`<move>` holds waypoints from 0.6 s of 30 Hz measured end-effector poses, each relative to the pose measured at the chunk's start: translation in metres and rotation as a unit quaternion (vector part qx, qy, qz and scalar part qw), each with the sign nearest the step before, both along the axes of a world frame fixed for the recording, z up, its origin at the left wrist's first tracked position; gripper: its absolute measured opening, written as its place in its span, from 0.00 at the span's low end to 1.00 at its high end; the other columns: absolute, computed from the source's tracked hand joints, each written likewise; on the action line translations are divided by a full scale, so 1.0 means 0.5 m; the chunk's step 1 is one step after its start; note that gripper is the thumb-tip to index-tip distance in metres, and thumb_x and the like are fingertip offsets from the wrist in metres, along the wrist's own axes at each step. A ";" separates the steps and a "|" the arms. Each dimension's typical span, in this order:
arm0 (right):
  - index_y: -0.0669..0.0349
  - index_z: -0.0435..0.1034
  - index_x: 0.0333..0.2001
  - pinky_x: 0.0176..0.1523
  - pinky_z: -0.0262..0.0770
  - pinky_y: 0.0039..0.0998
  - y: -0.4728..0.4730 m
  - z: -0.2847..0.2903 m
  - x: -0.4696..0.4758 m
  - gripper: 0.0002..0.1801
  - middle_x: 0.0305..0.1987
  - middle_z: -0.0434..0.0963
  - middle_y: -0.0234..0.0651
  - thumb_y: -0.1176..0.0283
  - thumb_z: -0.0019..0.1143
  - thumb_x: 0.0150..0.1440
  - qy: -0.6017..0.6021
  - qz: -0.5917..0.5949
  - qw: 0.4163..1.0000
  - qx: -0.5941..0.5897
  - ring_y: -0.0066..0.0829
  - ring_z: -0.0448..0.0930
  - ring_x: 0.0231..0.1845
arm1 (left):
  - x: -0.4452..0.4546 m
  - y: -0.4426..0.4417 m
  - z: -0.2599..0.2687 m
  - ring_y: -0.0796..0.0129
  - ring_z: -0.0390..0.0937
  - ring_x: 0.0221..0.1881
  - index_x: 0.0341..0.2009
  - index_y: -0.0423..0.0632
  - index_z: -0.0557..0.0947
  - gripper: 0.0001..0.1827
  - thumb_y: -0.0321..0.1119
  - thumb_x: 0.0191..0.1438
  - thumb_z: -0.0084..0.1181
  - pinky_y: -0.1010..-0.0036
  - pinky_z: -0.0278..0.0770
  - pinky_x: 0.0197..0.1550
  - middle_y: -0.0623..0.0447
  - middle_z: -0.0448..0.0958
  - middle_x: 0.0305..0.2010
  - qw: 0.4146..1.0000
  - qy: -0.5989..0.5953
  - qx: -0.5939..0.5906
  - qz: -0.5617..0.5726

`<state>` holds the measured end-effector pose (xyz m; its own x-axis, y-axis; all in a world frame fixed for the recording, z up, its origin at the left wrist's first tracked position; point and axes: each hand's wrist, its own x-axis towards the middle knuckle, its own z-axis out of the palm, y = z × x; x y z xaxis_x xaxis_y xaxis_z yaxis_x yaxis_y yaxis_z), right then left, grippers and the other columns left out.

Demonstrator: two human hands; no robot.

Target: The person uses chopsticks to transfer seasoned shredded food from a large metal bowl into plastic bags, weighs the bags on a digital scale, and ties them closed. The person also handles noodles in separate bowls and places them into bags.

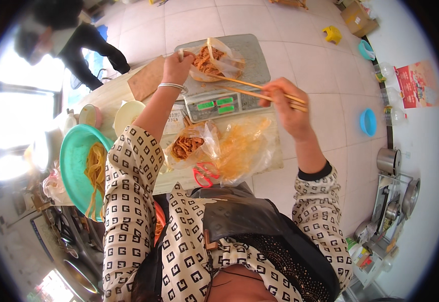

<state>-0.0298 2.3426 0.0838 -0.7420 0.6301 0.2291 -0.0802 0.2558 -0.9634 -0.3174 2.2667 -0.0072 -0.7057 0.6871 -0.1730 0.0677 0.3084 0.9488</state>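
A clear plastic bag of reddish-brown seasoned food (209,60) rests on the metal platform of a digital scale (255,56). My left hand (178,68) pinches the left edge of that bag. In my right hand (286,107) is a pair of long wooden chopsticks (242,81), their tips at the bag's near side. The scale's green display (215,105) is lit. Nearer to me, a second open bag of similar food (186,147) sits on the table, with an orange-stained plastic bag (246,149) and red-handled scissors (205,174) beside it.
On the left stand a turquoise basin (79,162) with pale yellow strips in it, and a cream bowl (128,115). A brown board (146,78) lies near the scale. Another person (79,45) is at the upper left. A blue basin (368,122) and a metal rack (382,211) are at the right.
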 end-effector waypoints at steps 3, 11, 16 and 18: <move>0.65 0.71 0.36 0.30 0.73 0.19 0.009 -0.040 -0.075 0.09 0.28 0.76 0.31 0.72 0.46 0.62 0.026 -0.018 0.999 0.032 0.18 0.76 0.25 | 0.006 -0.024 0.024 0.79 0.60 0.16 0.37 0.41 0.80 0.10 0.33 0.56 0.50 0.84 0.54 0.17 0.59 0.69 0.18 0.990 -0.122 0.061 -0.019; 0.65 0.72 0.34 0.29 0.73 0.18 0.127 -0.007 -0.025 0.07 0.24 0.75 0.30 0.73 0.49 0.59 -0.093 -0.157 0.982 0.040 0.17 0.76 0.24 | 0.062 -0.086 0.051 0.78 0.62 0.14 0.60 0.42 0.63 0.26 0.26 0.55 0.47 0.83 0.55 0.15 0.53 0.73 0.22 0.955 -0.244 0.119 -0.116; 0.65 0.74 0.35 0.28 0.73 0.18 0.098 0.007 -0.025 0.07 0.27 0.77 0.30 0.74 0.50 0.59 -0.039 -0.065 0.996 -0.043 0.16 0.76 0.23 | 0.076 -0.091 0.040 0.76 0.64 0.12 0.67 0.48 0.49 0.38 0.23 0.53 0.48 0.81 0.59 0.13 0.52 0.74 0.19 0.963 -0.214 0.084 -0.139; 0.64 0.74 0.36 0.28 0.72 0.18 0.084 0.001 -0.056 0.07 0.28 0.77 0.30 0.74 0.50 0.59 -0.053 -0.018 0.997 -0.057 0.17 0.76 0.24 | 0.077 -0.089 0.039 0.76 0.65 0.12 0.68 0.52 0.48 0.39 0.23 0.53 0.47 0.81 0.60 0.13 0.52 0.74 0.19 0.966 -0.198 0.066 -0.155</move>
